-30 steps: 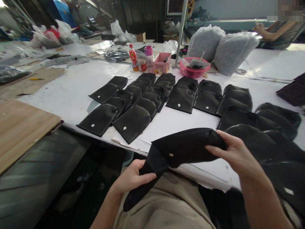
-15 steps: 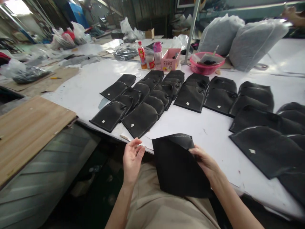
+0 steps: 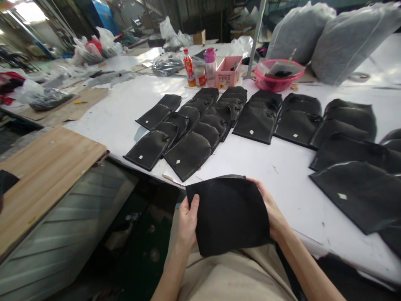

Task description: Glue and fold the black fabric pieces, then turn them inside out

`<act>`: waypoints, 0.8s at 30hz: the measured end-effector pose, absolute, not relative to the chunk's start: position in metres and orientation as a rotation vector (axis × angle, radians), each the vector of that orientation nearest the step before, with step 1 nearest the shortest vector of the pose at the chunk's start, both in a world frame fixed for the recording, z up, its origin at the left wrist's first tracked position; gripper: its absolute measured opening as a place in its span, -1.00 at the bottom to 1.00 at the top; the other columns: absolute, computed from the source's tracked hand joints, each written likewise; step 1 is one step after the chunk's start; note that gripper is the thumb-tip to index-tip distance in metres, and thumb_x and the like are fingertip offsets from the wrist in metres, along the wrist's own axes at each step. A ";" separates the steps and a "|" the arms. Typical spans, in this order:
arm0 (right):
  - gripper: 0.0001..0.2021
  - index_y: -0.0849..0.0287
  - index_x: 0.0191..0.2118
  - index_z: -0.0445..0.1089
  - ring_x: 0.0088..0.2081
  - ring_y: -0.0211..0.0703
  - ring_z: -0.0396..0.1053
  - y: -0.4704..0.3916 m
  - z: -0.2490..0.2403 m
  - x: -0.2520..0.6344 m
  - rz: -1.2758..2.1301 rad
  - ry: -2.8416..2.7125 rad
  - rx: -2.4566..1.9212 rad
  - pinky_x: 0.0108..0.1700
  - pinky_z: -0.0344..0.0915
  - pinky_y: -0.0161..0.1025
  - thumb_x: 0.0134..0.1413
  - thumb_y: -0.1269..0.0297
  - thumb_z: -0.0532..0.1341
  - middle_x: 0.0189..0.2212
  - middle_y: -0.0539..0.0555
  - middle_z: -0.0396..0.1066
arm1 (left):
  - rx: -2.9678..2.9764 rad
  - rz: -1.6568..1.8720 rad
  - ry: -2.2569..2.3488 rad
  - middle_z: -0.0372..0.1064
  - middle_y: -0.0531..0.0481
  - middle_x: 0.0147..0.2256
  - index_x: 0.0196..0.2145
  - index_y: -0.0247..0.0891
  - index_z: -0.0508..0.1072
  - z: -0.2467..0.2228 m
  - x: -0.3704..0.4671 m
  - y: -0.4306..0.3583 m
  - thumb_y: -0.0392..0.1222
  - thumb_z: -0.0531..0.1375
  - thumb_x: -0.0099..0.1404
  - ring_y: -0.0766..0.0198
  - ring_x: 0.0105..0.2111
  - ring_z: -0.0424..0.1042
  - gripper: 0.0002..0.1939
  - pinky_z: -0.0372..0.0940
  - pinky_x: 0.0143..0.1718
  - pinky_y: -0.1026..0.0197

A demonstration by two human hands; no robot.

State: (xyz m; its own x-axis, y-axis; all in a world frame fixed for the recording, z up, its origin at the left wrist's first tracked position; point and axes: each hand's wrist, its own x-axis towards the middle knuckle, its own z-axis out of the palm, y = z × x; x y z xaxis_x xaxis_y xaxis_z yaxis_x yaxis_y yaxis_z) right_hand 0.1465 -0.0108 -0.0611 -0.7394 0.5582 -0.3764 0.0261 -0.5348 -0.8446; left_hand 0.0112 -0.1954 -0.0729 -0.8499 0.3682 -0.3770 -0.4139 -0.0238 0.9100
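Observation:
A flat black fabric-like panel is held up over my lap at the table's near edge, its matte face toward me. My left hand grips its left edge, thumb in front and fingers behind. On the far side, my right hand holds the panel's right edge, most of its fingers hidden behind. Beyond lie overlapping black panels with small white tags: a left group, a middle stack, and larger ones to the right.
The white table spreads ahead. At its back stand a red-labelled bottle, a purple-capped bottle, a pink box, a pink basin and large filled bags. A wooden board lies at left.
My left hand has moved in from the side and taken hold of the panel's left edge. The panel has turned flatter toward me and shifted slightly left. The view has shifted a little.

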 end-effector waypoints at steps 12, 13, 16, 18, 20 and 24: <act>-0.17 -0.10 0.17 0.28 0.21 0.15 0.27 -0.016 -0.082 0.157 1.982 -1.695 -0.560 0.20 0.22 -0.04 -0.24 -0.22 0.49 0.36 0.14 0.06 | 0.319 1.691 2.299 0.56 -0.17 -0.08 -0.04 -0.28 0.54 -0.082 0.001 -0.213 0.15 0.20 0.36 0.01 -0.05 0.52 -0.55 0.38 -0.02 0.12; -0.20 -0.08 0.14 0.31 0.24 0.15 0.24 -0.018 -0.082 0.155 1.908 -1.743 -0.606 0.24 0.17 -0.03 -0.26 -0.13 0.54 0.36 0.14 0.06 | 0.320 1.693 2.298 0.56 -0.17 -0.08 -0.04 -0.28 0.54 -0.082 0.002 -0.213 0.15 0.20 0.36 0.01 -0.05 0.52 -0.55 0.38 -0.02 0.12; -0.52 0.00 -0.03 0.39 0.21 0.08 0.27 -0.022 -0.079 0.144 1.792 -1.737 -0.783 0.24 0.14 -0.03 -0.05 0.03 0.48 0.26 0.14 0.21 | 0.341 1.697 2.305 0.56 -0.18 -0.09 -0.06 -0.29 0.54 -0.081 0.004 -0.213 0.15 0.21 0.35 0.01 -0.06 0.53 -0.55 0.39 -0.03 0.12; -0.70 0.05 -0.17 0.43 0.09 0.01 0.36 -0.023 -0.076 0.137 1.793 -1.652 -0.850 0.15 0.20 -0.08 0.07 0.03 0.39 0.14 0.13 0.35 | 0.352 1.701 2.304 0.57 -0.17 -0.10 -0.07 -0.29 0.55 -0.080 0.004 -0.214 0.15 0.21 0.35 0.01 -0.07 0.53 -0.55 0.39 -0.04 0.12; -0.75 0.08 -0.26 0.43 -0.01 -0.04 0.40 -0.023 -0.073 0.131 1.808 -1.564 -0.880 0.07 0.25 -0.14 0.09 0.03 0.37 0.05 0.11 0.42 | 0.354 1.708 2.306 0.57 -0.17 -0.11 -0.09 -0.29 0.54 -0.080 0.004 -0.215 0.15 0.22 0.34 0.01 -0.08 0.53 -0.56 0.39 -0.03 0.12; -0.72 0.10 -0.35 0.38 -0.04 -0.05 0.40 -0.023 -0.069 0.127 1.911 -1.381 -0.912 0.02 0.26 -0.18 0.04 0.06 0.41 -0.04 0.08 0.48 | 0.302 1.781 2.249 0.56 -0.14 -0.19 -0.12 -0.30 0.55 -0.083 0.005 -0.217 0.17 0.19 0.36 0.07 -0.14 0.53 -0.56 0.38 -0.06 0.16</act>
State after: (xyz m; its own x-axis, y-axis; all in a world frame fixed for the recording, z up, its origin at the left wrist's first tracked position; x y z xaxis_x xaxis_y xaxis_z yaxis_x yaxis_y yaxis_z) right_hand 0.1266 -0.0230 -0.0690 -0.5810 0.7936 -0.1807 -0.0774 -0.2749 -0.9583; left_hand 0.0048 -0.2168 -0.0827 -0.9456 0.3176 -0.0709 0.0037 0.2283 0.9736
